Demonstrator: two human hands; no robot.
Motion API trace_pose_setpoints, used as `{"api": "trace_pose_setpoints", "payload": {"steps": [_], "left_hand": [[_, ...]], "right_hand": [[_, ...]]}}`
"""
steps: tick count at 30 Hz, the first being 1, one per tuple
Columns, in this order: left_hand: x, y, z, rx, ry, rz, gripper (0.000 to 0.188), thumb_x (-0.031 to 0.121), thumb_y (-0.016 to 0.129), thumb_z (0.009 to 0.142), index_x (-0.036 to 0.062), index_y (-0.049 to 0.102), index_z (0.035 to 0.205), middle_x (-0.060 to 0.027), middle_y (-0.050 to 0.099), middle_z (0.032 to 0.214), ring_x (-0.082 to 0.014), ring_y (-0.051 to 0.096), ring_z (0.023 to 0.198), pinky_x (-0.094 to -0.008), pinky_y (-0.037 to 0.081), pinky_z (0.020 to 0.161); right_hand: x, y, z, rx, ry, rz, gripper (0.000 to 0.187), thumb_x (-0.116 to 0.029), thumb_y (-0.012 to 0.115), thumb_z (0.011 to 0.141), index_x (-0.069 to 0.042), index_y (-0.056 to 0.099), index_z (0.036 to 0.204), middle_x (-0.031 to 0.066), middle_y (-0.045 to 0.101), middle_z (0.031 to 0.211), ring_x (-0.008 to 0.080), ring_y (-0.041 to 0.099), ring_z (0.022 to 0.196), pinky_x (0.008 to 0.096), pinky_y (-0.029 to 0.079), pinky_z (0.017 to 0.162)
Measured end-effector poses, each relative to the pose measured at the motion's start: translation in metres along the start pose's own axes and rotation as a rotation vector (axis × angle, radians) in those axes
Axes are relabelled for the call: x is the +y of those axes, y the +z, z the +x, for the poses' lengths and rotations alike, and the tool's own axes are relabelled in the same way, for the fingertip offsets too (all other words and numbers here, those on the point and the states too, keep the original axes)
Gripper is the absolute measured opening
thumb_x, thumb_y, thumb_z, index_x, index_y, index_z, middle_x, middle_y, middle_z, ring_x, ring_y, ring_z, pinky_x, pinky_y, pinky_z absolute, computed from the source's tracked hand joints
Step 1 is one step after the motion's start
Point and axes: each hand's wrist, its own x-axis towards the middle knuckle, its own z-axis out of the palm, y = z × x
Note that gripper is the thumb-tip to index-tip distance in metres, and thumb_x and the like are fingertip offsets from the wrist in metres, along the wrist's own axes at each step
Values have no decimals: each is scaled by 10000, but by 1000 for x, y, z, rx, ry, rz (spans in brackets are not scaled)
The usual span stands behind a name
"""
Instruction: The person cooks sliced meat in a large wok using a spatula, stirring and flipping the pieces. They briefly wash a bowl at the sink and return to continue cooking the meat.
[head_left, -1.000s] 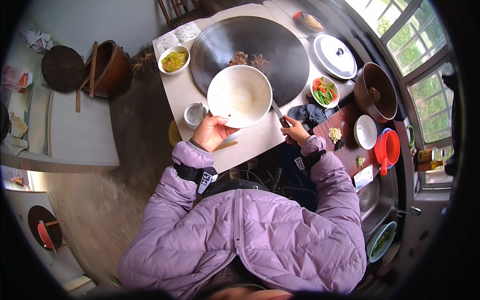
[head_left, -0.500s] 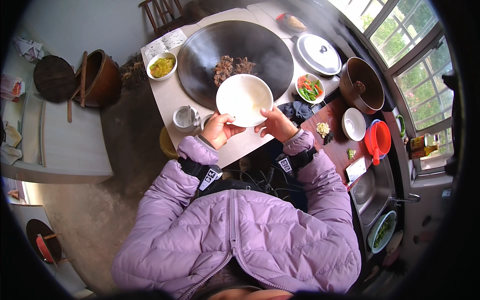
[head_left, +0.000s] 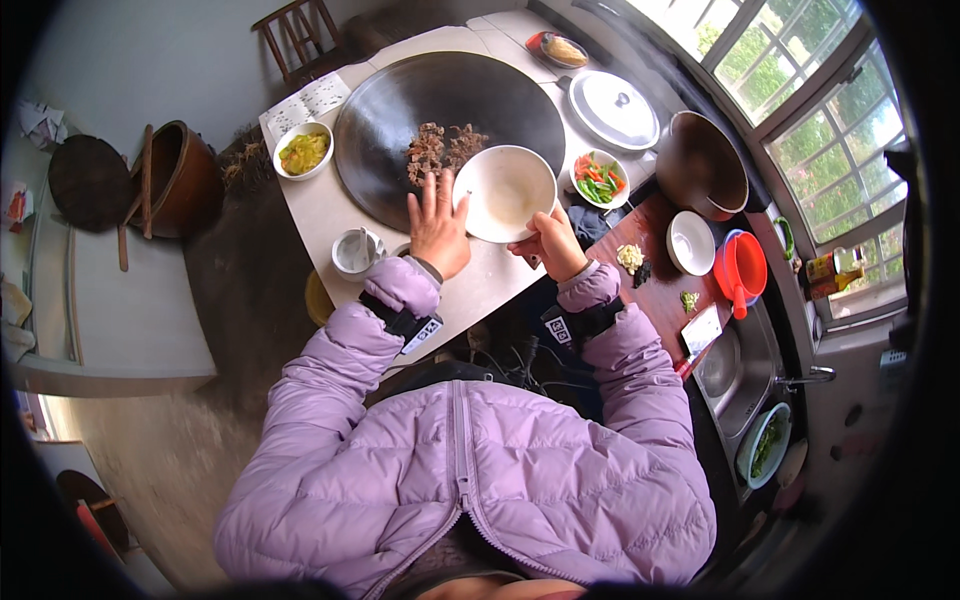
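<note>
In my right hand (head_left: 552, 247) is a white bowl (head_left: 507, 195), gripped by its near right rim and tilted so that its nearly bare inside shows. My left hand (head_left: 438, 228) is off the bowl, fingers stretched out and spread over the near edge of a large dark wok (head_left: 375, 130). Brown chunks of meat (head_left: 432, 148) lie in the wok just beyond those fingertips, with faint steam about. By my left wrist stands a small white container (head_left: 356, 252) with a spoon in it.
Left of the wok sits a bowl of yellow-green pickled vegetables (head_left: 304, 152); to its right, a bowl of sliced peppers (head_left: 600, 180) and a silver lid (head_left: 615, 108). A red board (head_left: 650, 275) holds chopped garlic (head_left: 630, 258), an upright bowl (head_left: 690, 243) and a cleaver (head_left: 701, 330). A sink (head_left: 722, 365) adjoins it.
My left hand has let go of the bowl and opened out toward the wok. The bowl stays in my right hand, shifted a little right relative to the wok. The whole view has moved slightly.
</note>
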Motion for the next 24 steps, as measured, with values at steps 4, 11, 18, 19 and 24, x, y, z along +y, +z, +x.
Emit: {"api": "trace_pose_setpoints", "payload": {"steps": [4,11,18,19,24], "left_hand": [[-15,6,29,-55,-107,22,649,76,477,696,183,301,1311,-173,95,1397,-383,41,1285,-555,106,993],[3,15,37,-203,317,-67,613,-27,483,672,348,504,1156,-129,85,1409,-378,15,1289,-570,97,988],[8,31,48,-224,289,324,629,90,470,771,275,248,1329,-151,58,1413,-342,29,1301,-568,69,988],[7,34,49,-184,227,404,590,110,438,790,241,246,1333,-151,66,1412,-337,51,1299,-572,80,985],[1,36,67,-85,67,464,528,163,459,788,187,314,1295,-153,193,1380,-339,119,1286,-573,146,973]], "right_hand": [[1,-13,-4,86,-5,-33,476,-30,348,708,-37,314,1182,172,547,839,230,592,559,299,520,493],[6,-36,-13,105,13,-27,448,-46,351,704,-20,349,1152,164,564,799,222,594,564,293,524,506],[3,-42,-15,113,-18,-13,460,-34,348,708,-20,337,1167,176,568,802,233,597,551,291,528,487],[1,-43,-16,135,-12,-23,460,-34,350,708,-20,335,1168,174,567,797,232,595,547,291,528,486],[-8,-58,-35,147,-22,51,384,-58,362,723,-28,349,1106,130,546,775,214,586,562,282,511,485]]}}
